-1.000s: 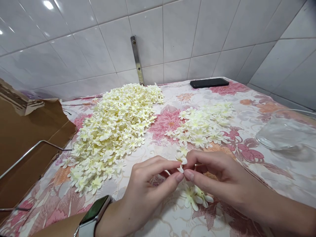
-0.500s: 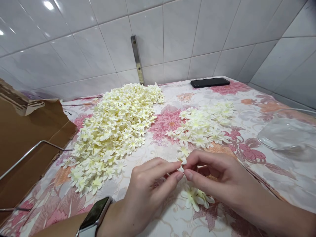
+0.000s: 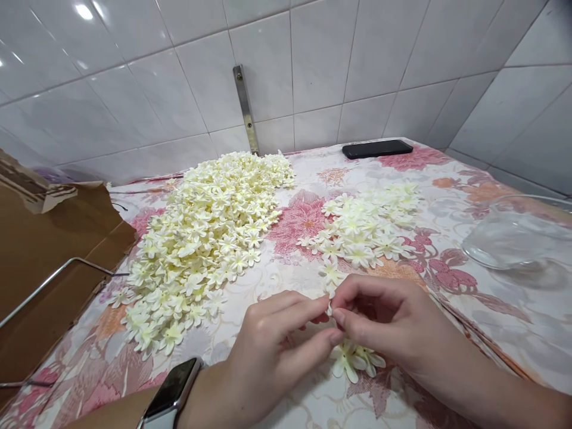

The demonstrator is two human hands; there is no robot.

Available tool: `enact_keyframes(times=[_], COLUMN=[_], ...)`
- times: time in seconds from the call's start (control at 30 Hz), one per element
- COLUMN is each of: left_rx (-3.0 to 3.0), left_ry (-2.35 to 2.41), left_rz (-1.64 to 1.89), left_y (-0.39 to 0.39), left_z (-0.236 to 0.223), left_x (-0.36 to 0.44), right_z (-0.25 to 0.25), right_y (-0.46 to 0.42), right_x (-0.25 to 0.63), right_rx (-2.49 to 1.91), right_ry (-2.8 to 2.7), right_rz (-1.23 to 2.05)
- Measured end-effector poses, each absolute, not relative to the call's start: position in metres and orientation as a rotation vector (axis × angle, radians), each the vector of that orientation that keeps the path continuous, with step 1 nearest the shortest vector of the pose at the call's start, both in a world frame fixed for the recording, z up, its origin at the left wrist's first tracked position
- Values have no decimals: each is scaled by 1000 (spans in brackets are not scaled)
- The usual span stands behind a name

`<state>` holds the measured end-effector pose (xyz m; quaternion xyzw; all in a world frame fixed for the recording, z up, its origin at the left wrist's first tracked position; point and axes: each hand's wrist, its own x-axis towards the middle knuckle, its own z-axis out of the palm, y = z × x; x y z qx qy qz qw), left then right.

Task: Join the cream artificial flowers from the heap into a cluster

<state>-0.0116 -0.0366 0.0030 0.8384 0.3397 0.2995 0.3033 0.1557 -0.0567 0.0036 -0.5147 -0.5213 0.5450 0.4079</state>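
My left hand (image 3: 272, 345) and my right hand (image 3: 384, 325) meet at the near middle of the table, fingertips pinched together on a small cream fabric flower (image 3: 329, 308), mostly hidden between them. Under my right hand lie a few loose cream flowers (image 3: 355, 360) on the floral tablecloth (image 3: 304, 220). A big heap of the same flowers (image 3: 210, 238) stretches to the left of my hands. A smaller heap (image 3: 366, 223) lies just beyond them. A smartwatch (image 3: 172, 387) is on my left wrist.
A black phone (image 3: 378, 148) lies at the table's far edge by the tiled wall. A clear glass bowl (image 3: 513, 238) stands at the right. An open cardboard box (image 3: 49, 250) with a metal rod is at the left.
Both hands have sunk slightly toward the table and drawn closer, and the flower between the fingertips is now more hidden. The heaps have not moved.
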Motion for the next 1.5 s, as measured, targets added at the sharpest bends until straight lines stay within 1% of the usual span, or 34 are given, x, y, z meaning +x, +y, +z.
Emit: enact_keyframes(times=[0.17,0.37,0.53,0.67,0.8,1.0,1.1,1.2,1.23,1.3,1.4,1.5], left_rx=[2165,2112,2199,2298,2341,2231,2148,2127,2165,2348,2683,2769], left_ry=[928,986,1065,1147,1193,1353,1420,1477,1478,1402,1141,1041], left_rz=[728,744,837,958,990,1077,1128,1157,1138,991,674,661], left_y=[-36,-37,-32,-23,-17,-2,5,9,10,11,14,14], left_z=[8,7,4,11,19,24,24,23,21,17,8,2], left_x=[-11,-9,-10,-13,-15,-21,-24,-26,-26,-27,-28,-28], right_z=[3,1,5,9,9,11,14,17,18,20,21,21], right_y=[-57,-58,-60,-55,-49,-46,-41,-35,-33,-28,-21,-19], right_x=[157,155,158,164,169,173,176,184,188,194,199,199], right_rx=[-1314,-1300,-1315,-1313,-1324,-1324,-1300,-1277,-1267,-1239,-1252,-1257], right_ry=[-1409,-1491,-1509,-1478,-1420,-1399,-1366,-1323,-1281,-1157,-994,-1071], right_rz=[1312,1259,1221,1180,1165,1136,1076,900,820,712,798,868])
